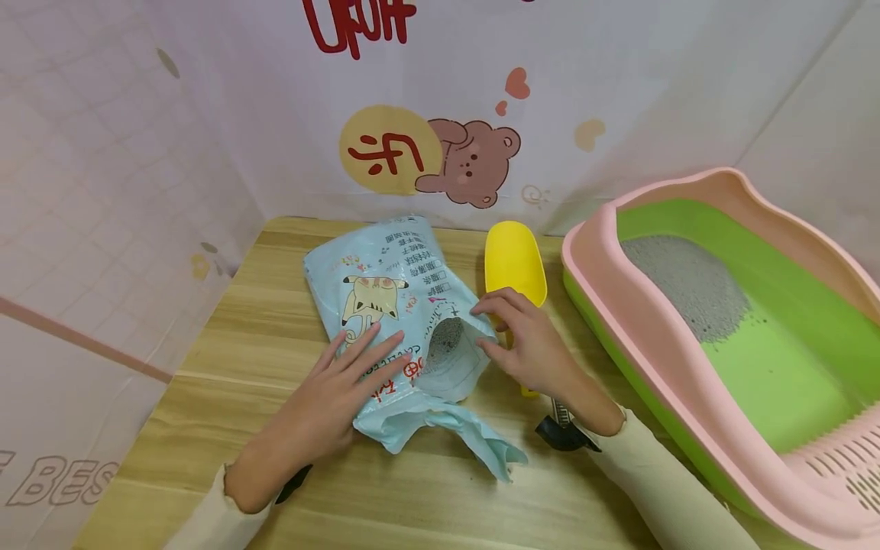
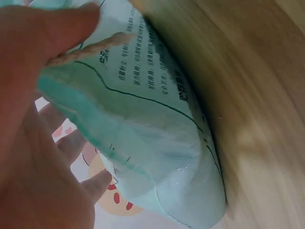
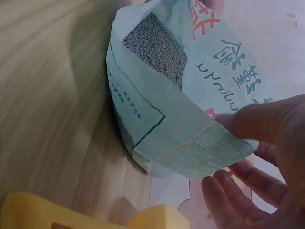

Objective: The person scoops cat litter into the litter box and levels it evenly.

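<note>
A pale blue cat litter bag [image 1: 385,260] lies on the wooden table, its torn mouth toward the person and grey litter [image 1: 445,340] showing inside. Across its printed front, near the mouth, the left hand [image 1: 344,389] lies with fingers spread. The left wrist view shows the left thumb [image 2: 71,24] along the bag's side. At the bag's right corner the right hand [image 1: 529,344] holds the edge between thumb and fingers; in the right wrist view the thumb [image 3: 257,119] is on the near face, other fingers beyond it. A torn flap [image 1: 474,435] hangs at the front.
Behind the right hand lies a yellow scoop [image 1: 514,263], its handle partly hidden. To the right stands a green litter box with a pink rim [image 1: 646,305], holding a heap of grey litter [image 1: 687,286]. A printed cloth wall [image 1: 584,92] rises behind the table.
</note>
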Tool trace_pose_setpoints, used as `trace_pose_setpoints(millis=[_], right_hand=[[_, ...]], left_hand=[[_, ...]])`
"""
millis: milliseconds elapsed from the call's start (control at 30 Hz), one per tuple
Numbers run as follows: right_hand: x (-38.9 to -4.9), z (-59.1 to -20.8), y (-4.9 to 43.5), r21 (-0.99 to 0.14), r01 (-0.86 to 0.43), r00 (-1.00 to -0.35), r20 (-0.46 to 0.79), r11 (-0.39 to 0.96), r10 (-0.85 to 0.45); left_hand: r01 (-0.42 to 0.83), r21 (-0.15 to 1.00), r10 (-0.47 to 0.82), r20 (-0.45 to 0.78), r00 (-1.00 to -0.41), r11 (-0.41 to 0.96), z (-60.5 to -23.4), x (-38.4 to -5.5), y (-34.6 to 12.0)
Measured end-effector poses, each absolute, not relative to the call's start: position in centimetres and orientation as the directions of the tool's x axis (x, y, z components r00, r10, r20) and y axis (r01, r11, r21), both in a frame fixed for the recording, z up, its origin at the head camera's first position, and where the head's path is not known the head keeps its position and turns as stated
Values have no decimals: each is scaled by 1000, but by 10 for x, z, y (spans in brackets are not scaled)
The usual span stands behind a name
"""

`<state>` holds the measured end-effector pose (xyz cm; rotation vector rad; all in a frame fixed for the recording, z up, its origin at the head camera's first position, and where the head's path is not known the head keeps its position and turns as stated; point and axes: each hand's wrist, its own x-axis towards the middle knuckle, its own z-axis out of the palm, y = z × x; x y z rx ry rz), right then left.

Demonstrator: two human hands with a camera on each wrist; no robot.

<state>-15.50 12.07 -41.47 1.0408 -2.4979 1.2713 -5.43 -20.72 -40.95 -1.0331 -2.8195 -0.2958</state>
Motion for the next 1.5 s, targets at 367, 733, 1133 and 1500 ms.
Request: trace_pose_setpoints(millis=[367,733,1133,1500], right_hand=[[-154,-416,126,-620,-641,-758,422,452,-497],[-159,-421,131,-541,-699,-708,429,468,-561],[-160,-420,137,-562,-639,-752,310,525,-582],[-165,-425,138,-498,-724,-668,331,478,-666]], left_hand=[[638,180,625,130,-770,749,-412,-51,-211],[645,214,635,126,-763,733,-416,-47,-218],[646,249,634,139,-761,722,-417,-44,-223],[639,338,633,142,-761,691,-420,-45,-227]])
